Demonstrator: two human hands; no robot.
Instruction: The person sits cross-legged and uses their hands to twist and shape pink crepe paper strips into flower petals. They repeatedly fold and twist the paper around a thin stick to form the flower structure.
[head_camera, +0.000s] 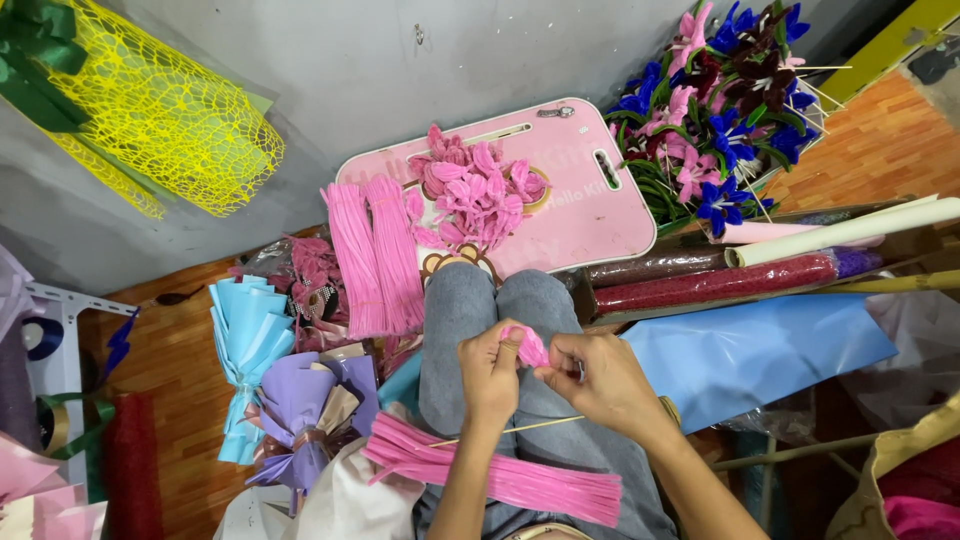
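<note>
We pinch one pink petal (531, 346) between our left hand (488, 372) and right hand (597, 378), above our lap, one thin wooden stick (520, 427) beneath. Near us lies one bundle of pink stems (500, 472); two more bundles (375, 255) lie far left beside one pink tray (600, 215) heaped with petals.

Petal (530, 346) between my fingers (510, 345): pink. Stems (495, 470) across my lap: pink; second bundle (375, 255) same pink. My jeans (480, 310): grey. Tray (590, 215): pale pink, heaped with pink petals (475, 190). Net (170, 115): yellow, open mesh, green ribbon (35, 60). Bouquets (725, 100): blue, pink, dark maroon. Paper sheet (760, 350): light blue. Wraps: sky blue (245, 340), lilac (300, 400). Rolls (710, 282): dark red. Floor (880, 150): orange-brown wood.
</note>
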